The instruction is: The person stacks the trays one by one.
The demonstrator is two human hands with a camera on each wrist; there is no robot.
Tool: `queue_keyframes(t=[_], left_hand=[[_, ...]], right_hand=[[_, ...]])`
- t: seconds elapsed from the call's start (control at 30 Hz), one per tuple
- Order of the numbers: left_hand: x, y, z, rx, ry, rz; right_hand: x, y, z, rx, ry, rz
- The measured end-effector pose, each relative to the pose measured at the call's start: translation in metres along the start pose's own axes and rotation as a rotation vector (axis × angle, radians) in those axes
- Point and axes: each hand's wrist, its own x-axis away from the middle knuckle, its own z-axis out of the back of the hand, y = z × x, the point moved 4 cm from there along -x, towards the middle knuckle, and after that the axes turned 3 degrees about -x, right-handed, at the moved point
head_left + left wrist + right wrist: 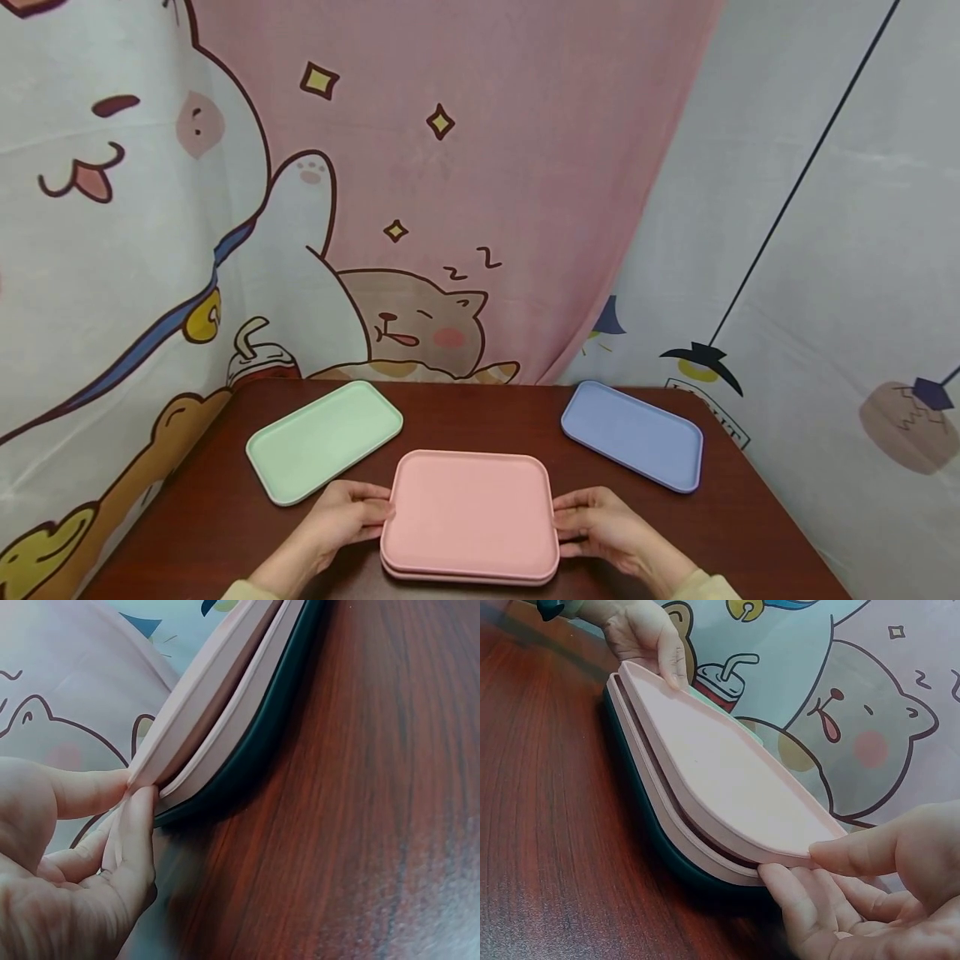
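Observation:
A pink rectangular tray (472, 512) lies level in front of me, its rounded rim facing up. Under it sits a second pink tray (229, 731), with a narrow dark gap between the two. Below both, a dark green layer (260, 739) rests on the table. My left hand (348, 518) pinches the upper tray's left edge, thumb on the rim and fingers beneath. At the opposite edge my right hand (600, 525) holds the same tray between thumb and fingers, its fingertips right at the gap in the right wrist view.
On the brown wooden table (480, 417), a light green tray (326, 442) lies slanted at the back left. A blue tray (632, 435) lies slanted at the back right. Behind the table hangs a cartoon-printed curtain (525, 167).

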Motion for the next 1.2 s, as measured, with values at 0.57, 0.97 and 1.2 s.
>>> queue_keyframes(t=[0.57, 0.97, 1.2], left_hand=[[0.0018, -0.0029, 0.0012, 0.007, 0.007, 0.007], [0.0026, -0.0036, 0.0014, 0.009, 0.01, 0.007], [0.0043, -0.0013, 0.001, -0.005, 0.02, 0.013]], right_hand=[[0.0009, -0.0004, -0.0001, 0.02, 0.025, -0.005], [0.0019, 0.0002, 0.0004, 0.047, 0.051, -0.005], [0.0013, 0.0005, 0.0026, 0.067, 0.055, -0.003]])
